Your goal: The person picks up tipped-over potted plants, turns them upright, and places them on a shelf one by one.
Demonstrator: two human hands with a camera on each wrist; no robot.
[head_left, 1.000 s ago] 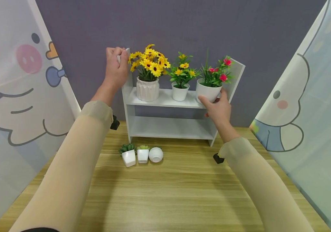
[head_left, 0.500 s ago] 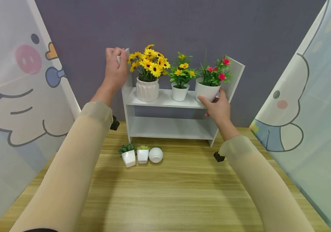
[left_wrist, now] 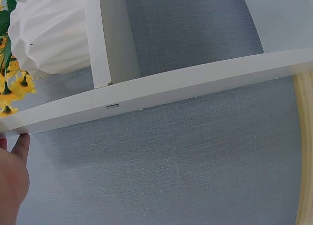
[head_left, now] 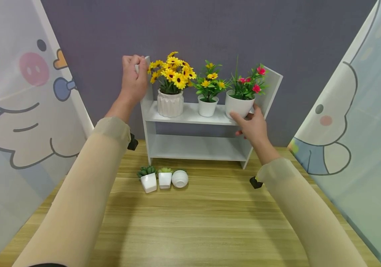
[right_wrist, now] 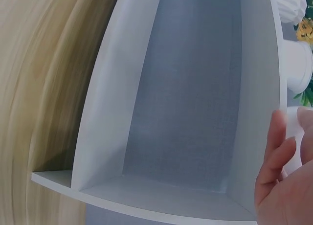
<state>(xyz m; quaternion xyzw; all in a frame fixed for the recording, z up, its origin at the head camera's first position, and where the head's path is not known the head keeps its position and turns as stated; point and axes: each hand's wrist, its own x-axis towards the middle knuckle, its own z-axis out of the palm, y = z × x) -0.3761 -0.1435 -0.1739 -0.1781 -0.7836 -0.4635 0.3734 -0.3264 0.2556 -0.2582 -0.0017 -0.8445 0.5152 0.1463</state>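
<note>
A white two-tier shelf stands upright against the grey wall. My left hand grips the top of its left side panel. At the right end of the upper board, my right hand holds a round white flowerpot with pink flowers, thumb at the front of its base and fingers on its right side. In the right wrist view, other fingers bend beside the board's edge. Left of this pot stand a small white pot with yellow flowers and a ribbed white pot of yellow daisies.
Three small white succulent pots lie tipped over on the wooden table, left of centre: two squarish ones and a round one. The lower board holds no pots. Cartoon-print curtains hang at both sides.
The pink-flowered pot has moved very slightly left on the board. My right hand has shifted a little to the right against it over the last half second. The left hand has stayed in place.
</note>
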